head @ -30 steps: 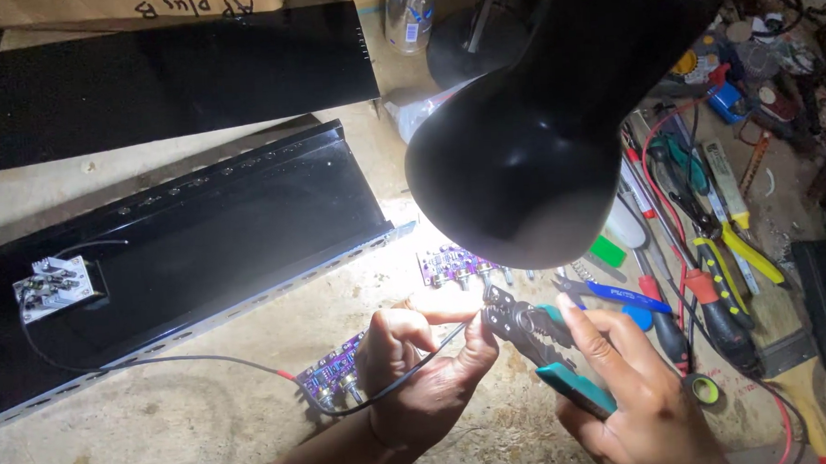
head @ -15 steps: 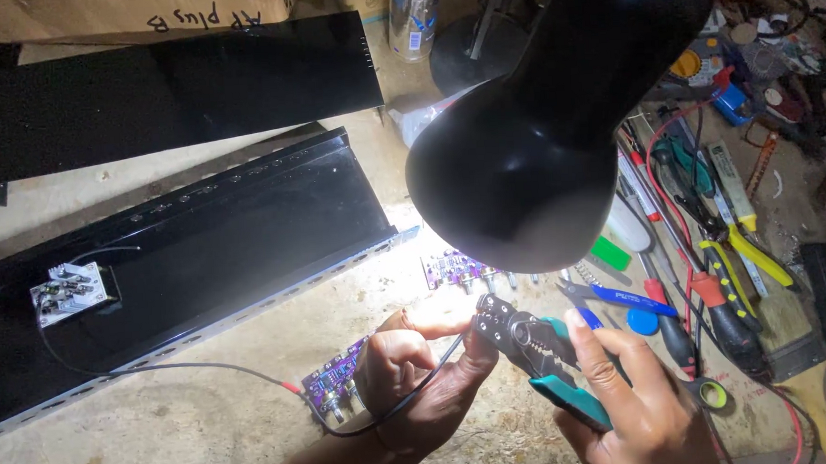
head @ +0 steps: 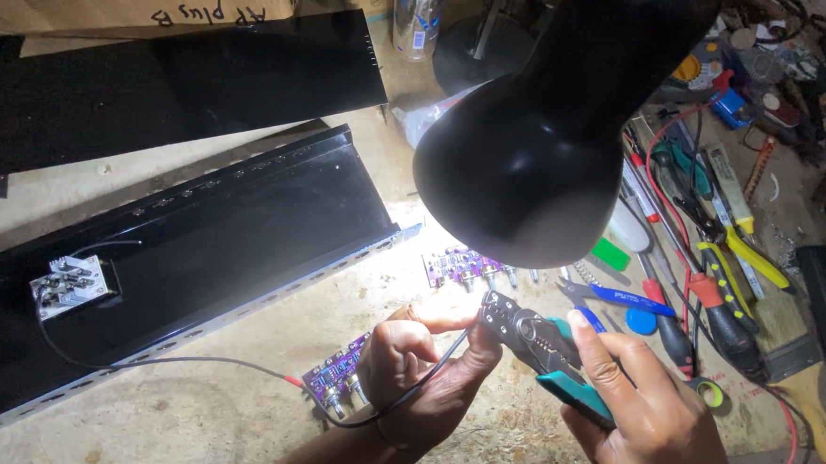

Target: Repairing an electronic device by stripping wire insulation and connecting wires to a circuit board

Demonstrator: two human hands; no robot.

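black metal chassis (head: 197, 243) laid across the bench's left half. black lamp shade (head: 557, 111) hung over the centre. left hand (head: 420, 373) near the front edge, fingers pinched closed on a thin black wire (head: 434, 363). right hand (head: 643, 403) just beside, wrapped shut around teal-handled wire strippers (head: 542, 348), jaws at the wire end. purple circuit board (head: 336, 377) touching the left hand.

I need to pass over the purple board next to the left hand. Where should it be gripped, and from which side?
Grip the purple circuit board by its bare upper-left edges, coming from the left. Its knobs stick out along the lower edge, and the left hand with the black wire crowds its right end, so the left looks like the freest way in.
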